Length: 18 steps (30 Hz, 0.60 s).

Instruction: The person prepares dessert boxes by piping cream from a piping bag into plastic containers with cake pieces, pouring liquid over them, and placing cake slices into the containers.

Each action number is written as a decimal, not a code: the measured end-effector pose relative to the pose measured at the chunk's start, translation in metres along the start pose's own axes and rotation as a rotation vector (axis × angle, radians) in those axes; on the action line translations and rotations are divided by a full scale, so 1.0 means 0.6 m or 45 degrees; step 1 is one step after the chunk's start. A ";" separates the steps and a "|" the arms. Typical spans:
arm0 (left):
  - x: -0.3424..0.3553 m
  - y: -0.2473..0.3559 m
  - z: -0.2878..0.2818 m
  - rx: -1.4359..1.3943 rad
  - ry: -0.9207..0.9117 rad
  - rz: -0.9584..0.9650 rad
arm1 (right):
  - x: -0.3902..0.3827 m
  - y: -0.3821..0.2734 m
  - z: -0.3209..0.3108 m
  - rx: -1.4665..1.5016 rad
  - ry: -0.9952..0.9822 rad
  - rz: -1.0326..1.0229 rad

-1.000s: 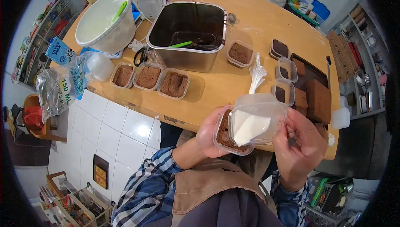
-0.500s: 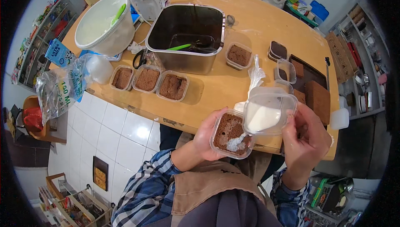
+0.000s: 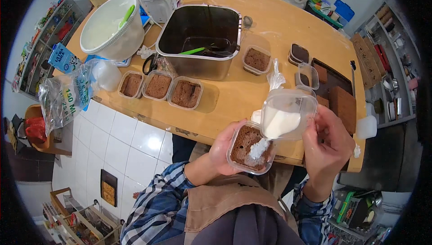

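My left hand (image 3: 219, 154) is closed around a clear plastic cup of brown cake (image 3: 243, 142) held just off the table's front edge. Above its right side, my right hand (image 3: 330, 141) pinches the rim of a tilted clear container (image 3: 300, 101) holding a smooth white mass. A white granular patch (image 3: 259, 148) lies on the cake below the container's low corner. From here I cannot tell whether it is sugar or another powder. Behind the tilted container lies a crumpled clear bag (image 3: 276, 80).
Several cake cups (image 3: 158, 85) line the table's left front, beside a deep metal tub (image 3: 198, 66) with a green-handled tool. A white bowl (image 3: 112, 47) stands behind them. At right are a dark tray (image 3: 335, 76), a cake block (image 3: 344, 103) and small cups (image 3: 299, 53).
The tilted container has shifted slightly left and up, its low corner nearer the cake. The white patch on the cake has grown and now reaches up to that corner.
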<state>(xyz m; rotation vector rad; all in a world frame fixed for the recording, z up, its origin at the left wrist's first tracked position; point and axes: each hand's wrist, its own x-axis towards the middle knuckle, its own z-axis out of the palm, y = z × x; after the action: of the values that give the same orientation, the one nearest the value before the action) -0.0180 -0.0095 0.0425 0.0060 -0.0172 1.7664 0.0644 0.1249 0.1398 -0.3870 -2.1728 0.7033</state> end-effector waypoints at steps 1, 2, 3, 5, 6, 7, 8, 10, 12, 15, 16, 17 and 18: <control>0.001 0.000 -0.004 -0.040 -0.005 -0.031 | 0.001 0.004 0.001 -0.005 -0.011 -0.005; 0.002 -0.001 -0.006 -0.079 -0.010 -0.062 | 0.002 0.006 0.001 -0.010 -0.022 -0.011; 0.002 -0.003 -0.007 -0.081 -0.010 -0.062 | 0.003 0.005 0.002 -0.011 -0.023 -0.011; 0.002 -0.008 -0.007 -0.027 0.162 -0.007 | 0.005 0.003 0.003 -0.015 -0.050 -0.023; 0.004 -0.008 -0.008 -0.028 0.161 -0.009 | 0.005 0.003 0.004 -0.017 -0.049 -0.023; 0.005 -0.008 -0.008 -0.041 0.140 -0.055 | 0.005 0.004 0.007 0.009 -0.059 -0.023; 0.006 -0.009 -0.008 -0.054 0.119 -0.101 | 0.005 0.004 0.009 0.034 -0.069 -0.022; 0.007 -0.009 -0.010 -0.036 0.013 -0.116 | 0.004 0.000 0.014 0.065 -0.077 0.010; 0.009 -0.011 -0.014 -0.018 -0.094 -0.133 | 0.004 -0.001 0.016 0.094 -0.083 0.044; 0.010 -0.015 -0.016 0.000 -0.101 -0.118 | 0.003 0.001 0.018 0.044 -0.122 0.002; 0.009 -0.016 -0.017 0.005 0.011 -0.105 | 0.002 0.003 0.021 0.050 -0.121 -0.027; 0.009 -0.017 -0.018 0.010 0.123 -0.091 | 0.001 0.004 0.022 0.056 -0.120 -0.056; 0.009 -0.018 -0.020 0.009 0.123 -0.091 | 0.001 0.004 0.022 0.055 -0.120 -0.056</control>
<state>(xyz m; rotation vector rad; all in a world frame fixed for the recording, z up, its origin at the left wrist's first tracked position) -0.0085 -0.0021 0.0308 -0.0728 0.0589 1.6932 0.0538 0.1220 0.1317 -0.2880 -2.2436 0.7565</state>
